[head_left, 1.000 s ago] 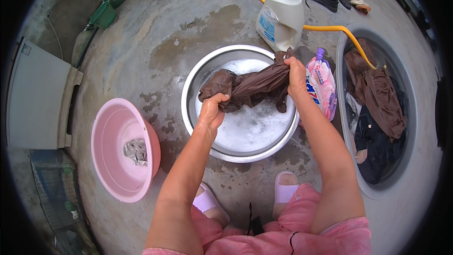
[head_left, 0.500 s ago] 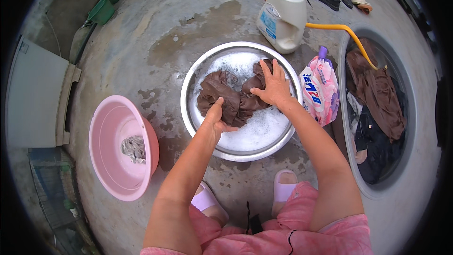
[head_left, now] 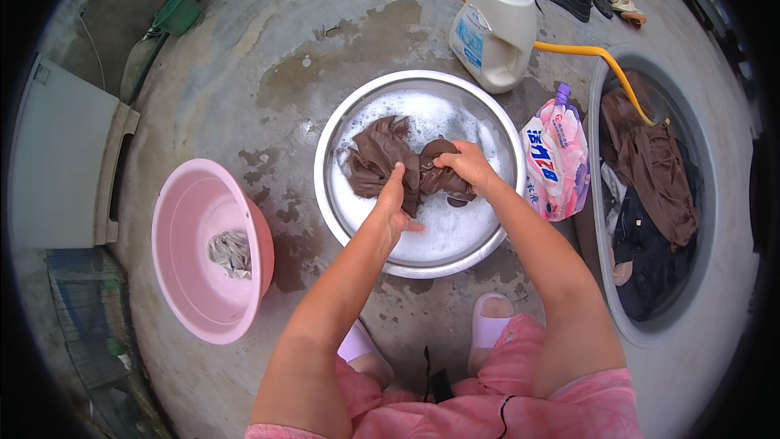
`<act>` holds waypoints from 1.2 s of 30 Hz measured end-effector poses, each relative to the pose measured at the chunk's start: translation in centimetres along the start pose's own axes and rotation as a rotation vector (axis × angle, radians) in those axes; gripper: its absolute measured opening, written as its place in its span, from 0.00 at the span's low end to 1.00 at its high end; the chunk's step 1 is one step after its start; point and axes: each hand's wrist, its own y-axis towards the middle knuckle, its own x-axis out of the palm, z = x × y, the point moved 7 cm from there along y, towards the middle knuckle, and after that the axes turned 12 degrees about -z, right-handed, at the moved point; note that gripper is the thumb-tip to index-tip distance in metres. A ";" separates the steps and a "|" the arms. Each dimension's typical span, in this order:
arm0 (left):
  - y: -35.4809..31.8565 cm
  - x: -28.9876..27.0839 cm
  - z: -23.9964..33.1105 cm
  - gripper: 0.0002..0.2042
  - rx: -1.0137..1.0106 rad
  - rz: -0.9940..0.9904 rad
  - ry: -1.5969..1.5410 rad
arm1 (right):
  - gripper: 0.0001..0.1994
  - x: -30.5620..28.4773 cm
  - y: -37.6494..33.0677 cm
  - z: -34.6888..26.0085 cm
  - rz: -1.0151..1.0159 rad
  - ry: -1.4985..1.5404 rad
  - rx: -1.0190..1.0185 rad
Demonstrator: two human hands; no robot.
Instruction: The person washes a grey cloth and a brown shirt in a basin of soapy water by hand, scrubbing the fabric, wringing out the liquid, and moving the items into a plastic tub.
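A wet brown garment lies bunched in the suds of a round metal basin between my feet and the white jug. My left hand holds the near left part of the cloth. Its thumb rests on top, one finger sticks out over the foam, and the other fingers are hidden. Closed round the right part of the bundle, my right hand has its thumb and fingers pressed into a fold. White foam covers much of the water.
At left stands a pink tub with a grey cloth. Right of the basin are a pink detergent pouch and a grey tub of soaking clothes. A white jug and yellow hose lie beyond.
My right hand has gone from spread fingers to a grip on the cloth and come nearer. The garment's right part is drawn toward me and bunched.
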 end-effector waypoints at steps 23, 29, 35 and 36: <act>-2.2 1.9 4.2 0.13 0.516 -0.262 -0.179 | 0.19 7.6 -7.6 -11.3 0.482 -0.940 -0.701; -3.6 3.9 3.8 0.10 0.497 -0.220 -0.194 | 0.23 0.4 -3.6 -8.0 0.654 -1.014 -0.310; -5.4 2.1 6.8 0.08 0.592 -0.239 -0.104 | 0.24 -9.1 -2.8 -5.4 0.683 -0.481 -0.246; -5.3 1.5 7.1 0.08 0.607 -0.246 -0.108 | 0.20 -9.7 -1.8 -4.7 0.612 -0.132 -0.346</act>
